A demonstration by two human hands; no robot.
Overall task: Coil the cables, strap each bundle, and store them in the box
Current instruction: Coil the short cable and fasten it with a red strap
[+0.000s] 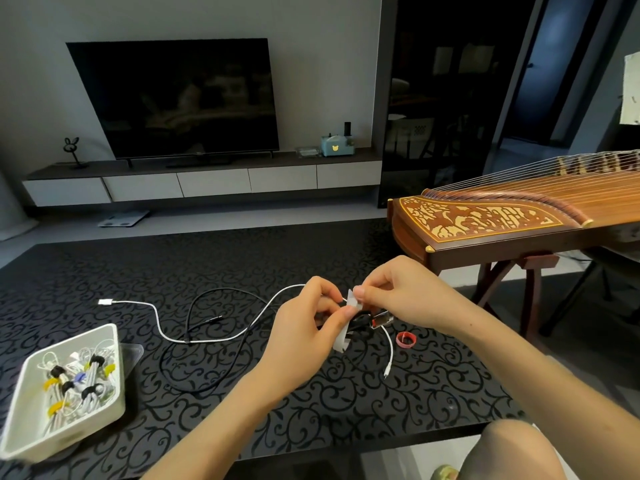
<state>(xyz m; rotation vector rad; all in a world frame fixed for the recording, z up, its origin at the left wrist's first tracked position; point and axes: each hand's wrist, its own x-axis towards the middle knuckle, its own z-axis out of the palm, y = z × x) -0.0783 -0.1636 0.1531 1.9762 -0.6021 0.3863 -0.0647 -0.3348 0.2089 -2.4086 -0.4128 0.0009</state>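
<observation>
The small black cable bundle [361, 322] is mostly hidden behind the left hand [304, 329] and the right hand [405, 296], both pinching a soft white strap [341, 342] just above the dark patterned table [346, 407], while a thin white cable [156, 315] lies loose near the white plastic box [116, 403] of strapped coils.

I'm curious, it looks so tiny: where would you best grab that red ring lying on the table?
Pinch the red ring by its rim from straight above, fingers one inside the hole and one outside. It lies flat on the table with its hole facing up, just beside the right hand.
</observation>
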